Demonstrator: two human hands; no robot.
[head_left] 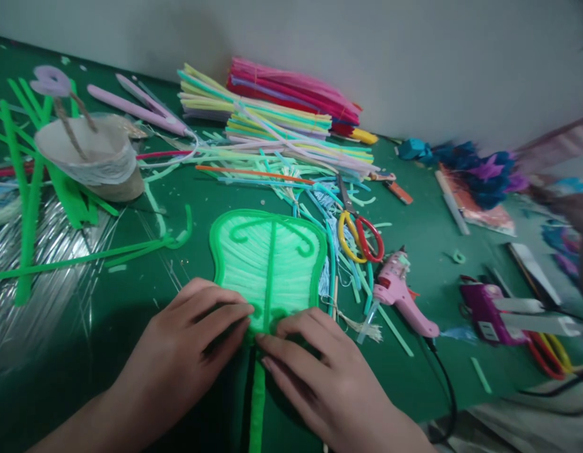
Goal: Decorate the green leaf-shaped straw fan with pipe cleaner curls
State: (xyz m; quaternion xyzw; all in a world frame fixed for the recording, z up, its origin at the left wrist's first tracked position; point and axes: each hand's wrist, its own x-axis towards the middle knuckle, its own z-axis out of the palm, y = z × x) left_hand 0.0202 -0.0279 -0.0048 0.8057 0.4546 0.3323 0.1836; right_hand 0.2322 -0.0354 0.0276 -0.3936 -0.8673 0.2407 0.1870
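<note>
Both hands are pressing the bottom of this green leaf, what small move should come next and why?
Probably hold the press briefly: left hand and right hand both pinch the base of the green pipe-cleaner leaf where its stem joins, with the pink glue gun lying beside it.

I see both hands palm-down, close together, fingertips nearly meeting. Left hand (187, 352) has fingers curled, pointing right. Right hand (320, 371) has fingers extended toward the left one. Forearms angle in from below.
</note>
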